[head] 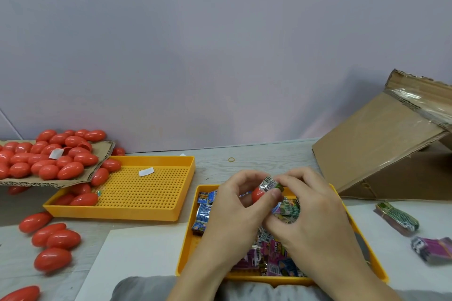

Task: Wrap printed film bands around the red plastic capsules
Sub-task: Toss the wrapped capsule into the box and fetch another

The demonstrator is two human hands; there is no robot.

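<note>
Plainly the left hand (234, 205) grips a red capsule (258, 194) above the near yellow tray (362, 234) while the right hand (308, 205) pinches a printed film band (270, 183) onto its end — light, slick shell, flimsy film — best held by the bare half.

Red, yellow, brown on my bench

My capsule (257, 194) is red, its band (269, 182) silvery with a barcode; both trays (156, 211) are yellow, the box (374, 144) brown.
</note>
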